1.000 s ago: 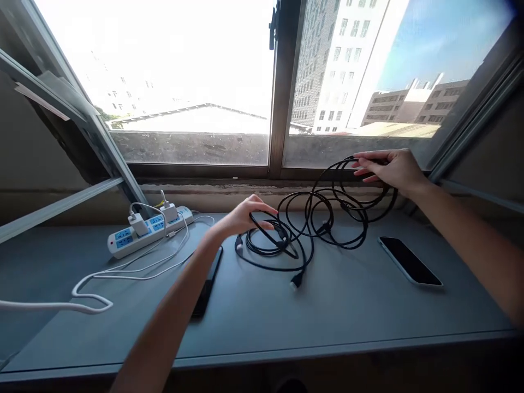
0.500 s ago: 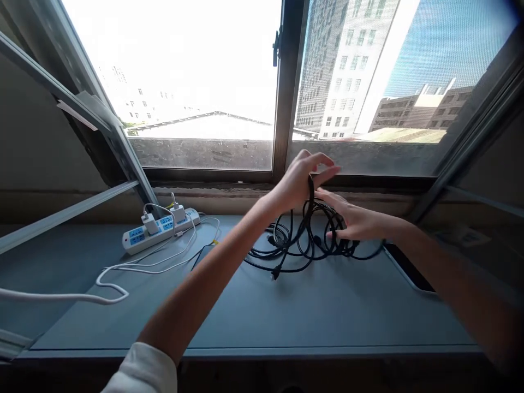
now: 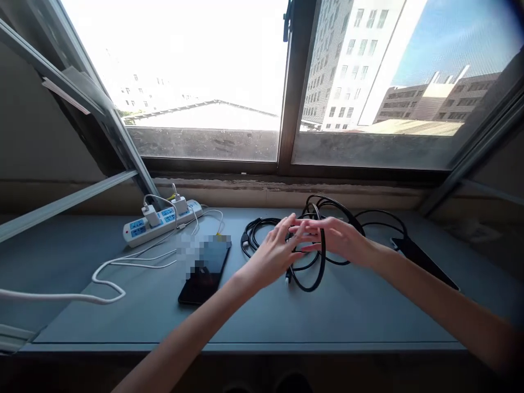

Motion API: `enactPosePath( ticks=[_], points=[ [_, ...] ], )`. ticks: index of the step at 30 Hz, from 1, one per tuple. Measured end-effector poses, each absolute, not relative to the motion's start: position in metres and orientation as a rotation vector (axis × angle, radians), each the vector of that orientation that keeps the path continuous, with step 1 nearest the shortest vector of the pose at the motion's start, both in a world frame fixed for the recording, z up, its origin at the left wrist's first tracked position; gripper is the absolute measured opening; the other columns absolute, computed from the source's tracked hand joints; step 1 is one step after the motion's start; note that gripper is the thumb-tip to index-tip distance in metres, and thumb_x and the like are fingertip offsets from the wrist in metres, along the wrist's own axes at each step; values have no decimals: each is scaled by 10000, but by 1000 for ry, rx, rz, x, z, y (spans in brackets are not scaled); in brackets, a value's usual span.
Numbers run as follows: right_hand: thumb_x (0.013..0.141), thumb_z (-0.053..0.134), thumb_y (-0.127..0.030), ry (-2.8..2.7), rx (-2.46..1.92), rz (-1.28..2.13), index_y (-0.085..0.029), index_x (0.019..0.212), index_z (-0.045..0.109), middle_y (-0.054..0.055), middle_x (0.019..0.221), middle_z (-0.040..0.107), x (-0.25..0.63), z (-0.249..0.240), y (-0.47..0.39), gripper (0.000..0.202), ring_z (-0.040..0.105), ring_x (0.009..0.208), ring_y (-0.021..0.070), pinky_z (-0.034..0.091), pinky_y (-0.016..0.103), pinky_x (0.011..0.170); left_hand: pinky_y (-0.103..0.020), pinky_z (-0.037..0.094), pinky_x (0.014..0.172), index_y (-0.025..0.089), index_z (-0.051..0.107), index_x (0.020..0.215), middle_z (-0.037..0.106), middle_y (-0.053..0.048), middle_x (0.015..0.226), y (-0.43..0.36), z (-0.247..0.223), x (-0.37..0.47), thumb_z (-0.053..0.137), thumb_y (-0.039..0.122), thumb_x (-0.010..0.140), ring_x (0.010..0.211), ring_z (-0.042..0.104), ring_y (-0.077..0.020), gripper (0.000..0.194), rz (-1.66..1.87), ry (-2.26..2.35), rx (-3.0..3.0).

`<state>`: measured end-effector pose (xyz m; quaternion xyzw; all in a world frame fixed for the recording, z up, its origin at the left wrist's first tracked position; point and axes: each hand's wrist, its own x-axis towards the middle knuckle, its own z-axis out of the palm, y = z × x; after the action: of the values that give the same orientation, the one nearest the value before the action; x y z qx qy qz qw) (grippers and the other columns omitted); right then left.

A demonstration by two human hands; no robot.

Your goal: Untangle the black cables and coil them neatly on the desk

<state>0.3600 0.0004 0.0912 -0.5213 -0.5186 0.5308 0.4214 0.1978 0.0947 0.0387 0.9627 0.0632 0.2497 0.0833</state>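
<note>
here, left hand (image 3: 270, 259), right hand (image 3: 344, 239) amid cable (image 3: 322, 256), fingers' hold unclear, behind desk edge (image 3: 327, 346)

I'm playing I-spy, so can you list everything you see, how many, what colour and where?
Black cables: count unclear, black, looped around the hands
Left phone: 1, black, left of the cables, partly pixelated
Right phone: 1, dark with pale edge, by the right arm
Power strip: 1, white with blue sockets, desk's back left
Chargers: 2, white, in the strip
White cords: several, white, left
Desk: 1, grey-blue, underneath
Window: 1, dark-framed, behind
Buildings: several, mostly pale, outside
Metal bars: several, grey, left
Left hand: 1, bare, at the cables
Right hand: 1, bare, among the loops
</note>
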Motion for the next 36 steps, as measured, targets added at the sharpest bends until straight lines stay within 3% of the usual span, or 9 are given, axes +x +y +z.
enactPosePath(
  ticks=[3, 6, 10, 12, 14, 16, 25, 30, 36],
  points=[
    [872, 407, -449, -1057, -1500, 1184, -183, 1268, 438, 97, 999, 658, 371, 98, 8, 478, 645, 715, 163, 529, 277, 614, -482, 367, 1008, 251, 221, 1432, 250, -175, 1474, 116, 29, 189, 419, 407, 912, 1340, 299, -332, 577, 636, 389, 2853],
    [910, 336, -447, -1275, -1872, 784, -175, 1319, 409, 57, 739, 642, 397, 107, 11, 496, 468, 404, 119, 387, 250, 399, -474, 415, 918, 171, 444, 1299, 483, -173, 1278, 126, 18, 185, 543, 593, 777, 1141, 497, -342, 679, 302, 550, 2832],
    [912, 314, -227, -1567, -2238, -359, -174, 1328, 463, 155, 980, 636, 423, 96, 6, 445, 617, 785, 253, 470, 406, 705, -437, 412, 882, 125, 589, 1054, 592, -157, 1069, 119, 0, 190, 652, 436, 752, 1047, 538, -328, 437, 169, 649, 2928],
    [908, 268, -147, -1843, -2076, -626, -199, 1242, 547, 152, 1181, 571, 418, 77, 4, 438, 535, 1089, 291, 372, 494, 927, -428, 406, 882, 117, 604, 997, 601, -173, 1059, 115, -7, 196, 580, 285, 819, 1053, 539, -321, 246, 224, 706, 2946],
    [923, 316, -196, -2196, -1915, -525, -227, 1082, 630, 108, 1189, 578, 406, 51, 4, 353, 488, 1159, 278, 294, 506, 1007, -413, 418, 858, 117, 629, 934, 628, -173, 1009, 114, -12, 202, 521, 238, 847, 1008, 569, -309, 184, 224, 719, 2928],
    [910, 429, -359, -2286, -1941, -269, -214, 974, 650, 94, 1029, 633, 391, 24, 6, 271, 566, 991, 257, 358, 478, 936, -390, 439, 804, 126, 659, 847, 659, -159, 926, 116, -15, 205, 509, 280, 859, 919, 613, -296, 216, 212, 721, 2910],
    [926, 343, -414, -1780, -1852, 501, -217, 991, 509, 40, 820, 630, 379, -9, 38, 266, 598, 754, 182, 448, 301, 658, -371, 420, 784, 154, 680, 782, 689, -125, 749, 141, 3, 214, 409, 351, 916, 779, 645, -255, 360, 433, 923, 2791],
    [927, 312, -470, -1752, -1899, 375, -251, 1091, 504, 26, 780, 623, 391, 9, 52, 334, 595, 701, 187, 441, 292, 620, -304, 403, 688, 188, 647, 749, 677, -76, 745, 160, 16, 204, 447, 333, 903, 759, 617, -221, 292, 712, 952, 2688],
    [921, 344, -473, -1700, -1831, 326, -223, 1050, 589, 64, 993, 645, 407, 15, 56, 373, 599, 906, 223, 447, 317, 745, -247, 343, 595, 196, 626, 690, 644, -22, 681, 171, 24, 186, 497, 293, 878, 670, 545, -155, 248, 994, 791, 2596]
  ],
)
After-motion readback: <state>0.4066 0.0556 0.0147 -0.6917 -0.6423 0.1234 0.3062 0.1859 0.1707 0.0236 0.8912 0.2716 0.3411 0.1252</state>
